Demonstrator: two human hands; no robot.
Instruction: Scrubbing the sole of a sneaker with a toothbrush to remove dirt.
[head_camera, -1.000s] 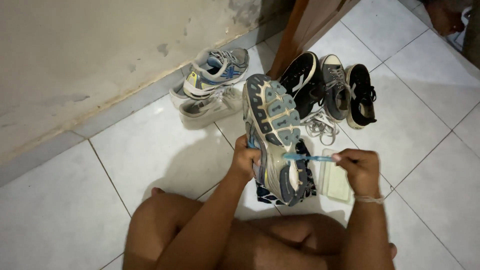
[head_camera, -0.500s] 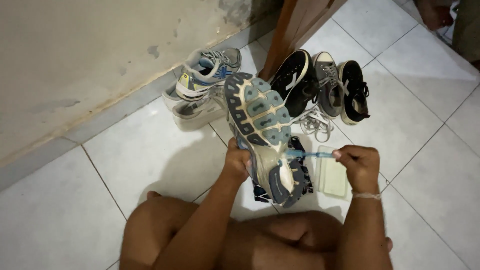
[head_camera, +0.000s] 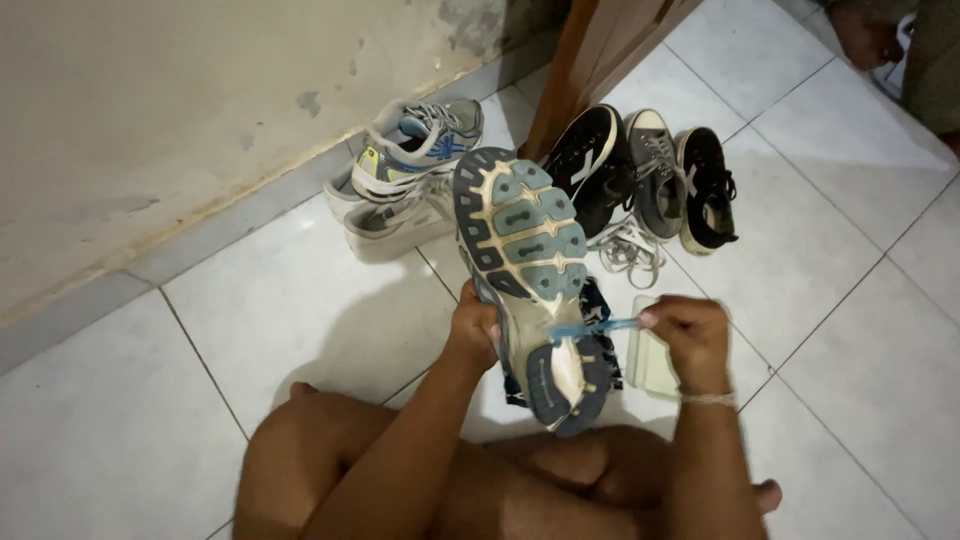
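The left hand (head_camera: 473, 325) clenched the side of a grey and blue running shoe (head_camera: 528, 275), holding it up off the tiled floor (head_camera: 290, 300) with the sole turned toward the person's face and the toe pointing away. That tilt seemed chosen so the tread lay open to view and to the brush. The right hand (head_camera: 690, 340) had its grip closed around the handle of a blue toothbrush (head_camera: 598, 326), whose head touched the sole near the arch, just right of the left hand's fingers. Holding the brush sideways let the bristles press flat against the rubber.

Right of the shoe, under the right hand, a pale shallow tray (head_camera: 655, 365) lay on the floor, close enough to reach without shifting. A dark patterned cloth (head_camera: 600, 345) lay beneath the shoe, partly hidden by it.

Beyond the shoe's toe stood its mate, a matching grey running shoe (head_camera: 415, 145), on top of a white sneaker (head_camera: 390, 218) beside the wall. To the right of the held shoe's toe, three dark canvas sneakers (head_camera: 655, 175) stood in a row by a wooden door frame (head_camera: 590, 60), with loose white laces (head_camera: 630, 250) piled in front of them. The person's bare knees (head_camera: 300, 450) lay below the shoe, folded on the floor.
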